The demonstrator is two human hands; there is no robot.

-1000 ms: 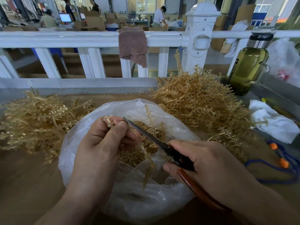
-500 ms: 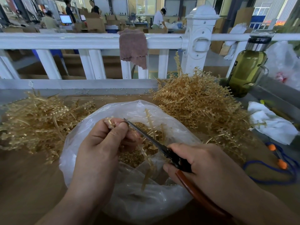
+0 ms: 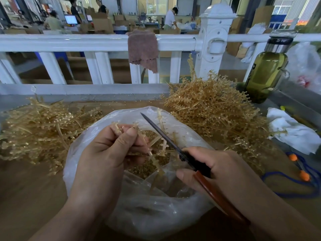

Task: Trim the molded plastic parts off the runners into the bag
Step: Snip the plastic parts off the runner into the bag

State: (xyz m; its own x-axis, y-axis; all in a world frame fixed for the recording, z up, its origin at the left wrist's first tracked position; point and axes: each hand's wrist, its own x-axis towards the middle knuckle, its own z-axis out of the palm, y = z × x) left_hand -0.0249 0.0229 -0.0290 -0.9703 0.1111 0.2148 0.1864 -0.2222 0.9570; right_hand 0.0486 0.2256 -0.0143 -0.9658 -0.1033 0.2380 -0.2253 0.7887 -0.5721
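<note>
A clear plastic bag (image 3: 139, 211) lies open on the table in front of me, with small golden parts heaped inside. My left hand (image 3: 106, 159) pinches a golden plastic runner (image 3: 152, 157) over the bag's mouth; its lower end hangs into the bag. My right hand (image 3: 220, 167) grips scissors (image 3: 165, 136) with dark blades and a red-brown handle. The closed blades point up and to the left, just right of the runner.
Piles of golden runners lie at the left (image 3: 40, 129) and at the back right (image 3: 213, 108). A green glass bottle (image 3: 265, 73) stands at the far right, a white cloth (image 3: 295, 131) and a blue cord with orange beads (image 3: 298, 173) beside it. A white railing (image 3: 97, 42) borders the back.
The scissor blades have drawn back to the right, away from my left fingertips. My left hand has turned the runner slightly, so more of it shows.
</note>
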